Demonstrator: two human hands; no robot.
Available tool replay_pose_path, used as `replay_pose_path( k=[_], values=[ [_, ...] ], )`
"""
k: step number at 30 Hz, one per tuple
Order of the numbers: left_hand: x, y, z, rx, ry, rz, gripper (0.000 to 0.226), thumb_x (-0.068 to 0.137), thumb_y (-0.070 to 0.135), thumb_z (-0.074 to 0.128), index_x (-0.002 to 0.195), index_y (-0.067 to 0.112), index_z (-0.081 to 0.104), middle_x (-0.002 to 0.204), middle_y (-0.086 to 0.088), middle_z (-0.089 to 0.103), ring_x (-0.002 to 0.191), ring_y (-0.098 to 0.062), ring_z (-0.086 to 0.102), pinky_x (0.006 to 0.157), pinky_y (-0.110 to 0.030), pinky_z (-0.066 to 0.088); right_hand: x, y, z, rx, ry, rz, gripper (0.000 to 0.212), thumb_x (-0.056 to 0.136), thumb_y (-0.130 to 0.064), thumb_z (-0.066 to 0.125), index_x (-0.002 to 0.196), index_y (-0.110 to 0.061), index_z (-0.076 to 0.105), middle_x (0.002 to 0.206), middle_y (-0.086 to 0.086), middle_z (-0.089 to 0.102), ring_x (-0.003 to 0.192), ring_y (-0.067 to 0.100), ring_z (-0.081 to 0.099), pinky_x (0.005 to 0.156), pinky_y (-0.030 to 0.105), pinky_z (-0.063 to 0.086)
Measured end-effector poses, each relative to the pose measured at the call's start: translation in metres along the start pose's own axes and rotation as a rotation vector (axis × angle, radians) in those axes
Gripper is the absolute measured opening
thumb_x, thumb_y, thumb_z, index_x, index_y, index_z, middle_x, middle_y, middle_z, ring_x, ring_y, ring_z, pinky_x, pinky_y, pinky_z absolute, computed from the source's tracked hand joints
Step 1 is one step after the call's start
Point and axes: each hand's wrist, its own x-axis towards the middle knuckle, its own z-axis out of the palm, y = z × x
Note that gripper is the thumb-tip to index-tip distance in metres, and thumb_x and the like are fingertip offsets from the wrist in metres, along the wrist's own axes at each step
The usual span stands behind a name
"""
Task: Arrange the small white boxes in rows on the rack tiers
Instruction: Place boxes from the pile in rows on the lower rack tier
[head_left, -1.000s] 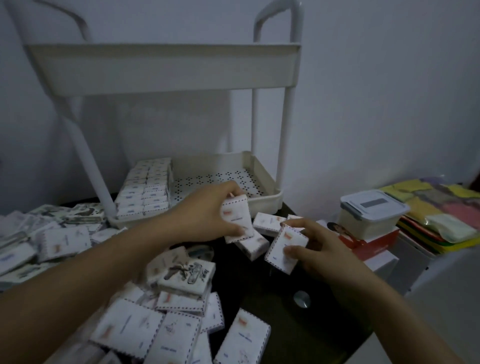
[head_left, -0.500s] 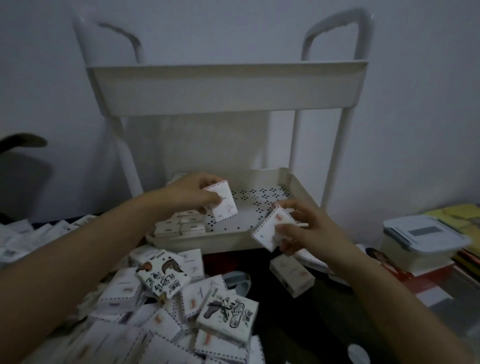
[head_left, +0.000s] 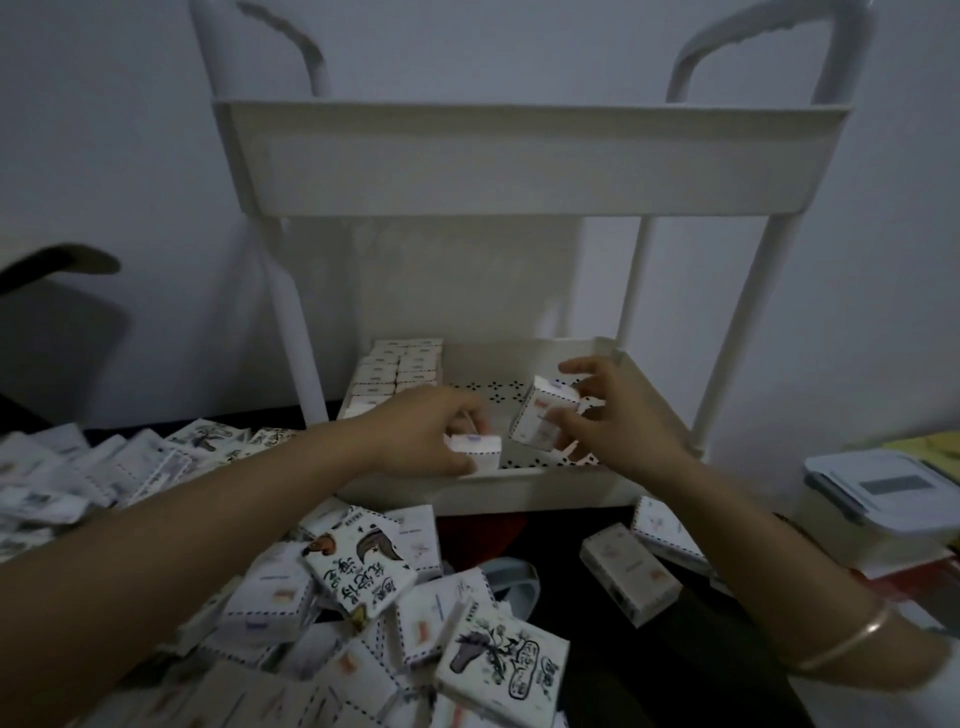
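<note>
Both hands have moved from above the loose pile into the lower tier (head_left: 519, 488) of the white rack (head_left: 519, 161) since a second ago. Left hand (head_left: 415, 441): grip clamped on one small white box (head_left: 475, 451), now low at the front of the tier, just right of the finished block of boxes (head_left: 397, 371) that fills the tier's left side. Right hand (head_left: 618, 426): fingers closed round a second box (head_left: 545, 423), held tilted above the perforated floor, not yet set down; whether it touches the floor I cannot tell. Judgement: the left box is about to begin or extend the next row beside the block, and the right box should follow beside it. Most of the tier floor is bare and the upper tier's contents are hidden from here, so the task looks early. A large heap of boxes (head_left: 363, 613) waits on the desk (head_left: 597, 691) in front.
</note>
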Motion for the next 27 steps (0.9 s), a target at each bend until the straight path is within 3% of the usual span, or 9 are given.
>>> replay_pose_path(
  k=[4,7,10,12,16,19,23,27],
  values=[
    [-0.005,-0.007,0.004,-0.005,0.023,0.045,0.028,0.081,0.029,0.075,0.108,0.028,0.067,0.106,0.017,0.065,0.101,-0.002,0.058,0.087,-0.026,0.047,0.017,0.008,0.015,-0.166,0.006,-0.065,0.023,0.084,-0.027,0.072,0.098,-0.029,0.053,0.103,-0.009,0.066,0.077,0.013,0.065,0.065,0.037,0.057],
    [-0.01,-0.008,0.001,0.082,0.082,0.085,0.03,0.083,0.035,0.072,0.112,0.035,0.069,0.104,0.016,0.055,0.102,-0.008,0.05,0.09,-0.03,0.041,0.026,0.008,0.028,-0.191,-0.013,-0.108,0.024,0.083,-0.027,0.074,0.1,-0.024,0.057,0.098,-0.007,0.069,0.085,0.008,0.064,0.077,0.035,0.054],
    [-0.018,-0.01,-0.001,0.133,0.125,0.095,0.031,0.086,0.034,0.067,0.117,0.036,0.066,0.104,0.015,0.054,0.103,-0.009,0.045,0.093,-0.032,0.037,0.03,0.005,0.04,-0.062,-0.17,-0.064,0.024,0.082,-0.02,0.075,0.101,-0.017,0.059,0.099,0.0,0.07,0.087,0.014,0.066,0.082,0.038,0.056],
    [-0.025,-0.009,-0.004,0.079,0.24,0.092,0.026,0.088,0.028,0.064,0.112,0.035,0.067,0.105,0.016,0.059,0.103,-0.007,0.05,0.093,-0.032,0.041,0.031,0.004,0.044,-0.023,-0.271,-0.047,0.022,0.083,-0.017,0.074,0.1,-0.018,0.06,0.101,0.004,0.069,0.088,0.017,0.067,0.083,0.038,0.056],
    [-0.041,-0.006,-0.023,-0.137,0.414,0.01,0.017,0.09,0.01,0.059,0.095,0.024,0.068,0.096,0.017,0.062,0.094,0.003,0.056,0.079,-0.01,0.04,0.036,0.004,0.047,-0.021,-0.364,-0.021,0.019,0.085,-0.019,0.07,0.102,-0.019,0.062,0.094,0.0,0.069,0.088,0.018,0.067,0.087,0.041,0.056],
    [-0.051,-0.004,-0.03,-0.211,0.396,-0.014,0.021,0.09,0.007,0.057,0.091,0.023,0.07,0.091,0.021,0.065,0.094,0.009,0.057,0.074,0.0,0.039,0.037,0.001,0.053,-0.058,-0.427,-0.005,0.019,0.088,-0.018,0.067,0.105,-0.015,0.061,0.092,0.002,0.07,0.082,0.019,0.065,0.084,0.04,0.054],
    [-0.058,0.002,-0.021,-0.213,0.314,-0.003,0.023,0.09,0.009,0.059,0.087,0.028,0.071,0.09,0.019,0.068,0.092,0.007,0.059,0.08,-0.005,0.043,0.032,-0.003,0.058,-0.12,-0.428,0.014,0.022,0.091,-0.021,0.062,0.111,-0.012,0.06,0.096,0.003,0.068,0.085,0.015,0.062,0.078,0.031,0.052],
    [-0.064,0.022,-0.013,-0.254,0.274,0.059,0.024,0.088,0.007,0.059,0.087,0.027,0.073,0.09,0.017,0.071,0.09,0.006,0.062,0.082,-0.006,0.044,0.027,-0.003,0.053,-0.088,-0.375,0.039,0.042,0.093,-0.025,0.059,0.133,-0.021,0.046,0.121,0.002,0.062,0.097,0.019,0.066,0.084,0.034,0.055]
  ],
)
